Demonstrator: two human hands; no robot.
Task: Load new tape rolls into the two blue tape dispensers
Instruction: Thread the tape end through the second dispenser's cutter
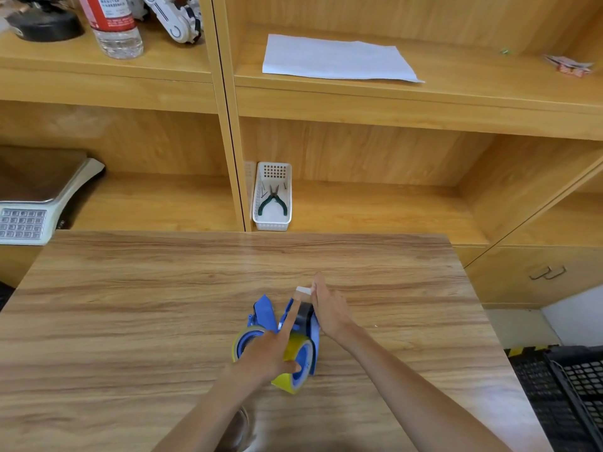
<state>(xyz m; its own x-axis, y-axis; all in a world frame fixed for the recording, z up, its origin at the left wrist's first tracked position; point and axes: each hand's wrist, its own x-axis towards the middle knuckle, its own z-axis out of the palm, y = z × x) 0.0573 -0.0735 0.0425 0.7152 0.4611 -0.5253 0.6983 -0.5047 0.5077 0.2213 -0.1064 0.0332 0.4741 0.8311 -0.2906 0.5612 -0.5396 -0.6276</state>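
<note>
Pressing down on the nearer of the two blue tape dispensers (301, 334), the left hand (274, 350) is lying across its yellow tape roll (295, 363), the index finger stretched forward along the frame and the thumb resting against the roll's blue hub. The right hand (329, 309) is standing flat and open against the dispenser's right side, fingers straight, with a small white tab (304, 291) showing just at its fingertips; whether it is actually pinching that tab I cannot tell. The second dispenser (261, 316) is lying just to the left, touching the first, and it seems to be carrying a roll (244, 340) too. Both are sitting near the front middle of the worktop (130, 321).

Judging by this, the tape end is being threaded forward toward the cutter. To do it well, the left hand should be keeping the roll from spinning freely while letting it feed, and the right hand should be drawing the free end straight along the frame, sticky side kept off the fingers and the plastic, so it is not folding onto itself. Keeping fingers clear of the serrated blade at the front matters as well.
</note>
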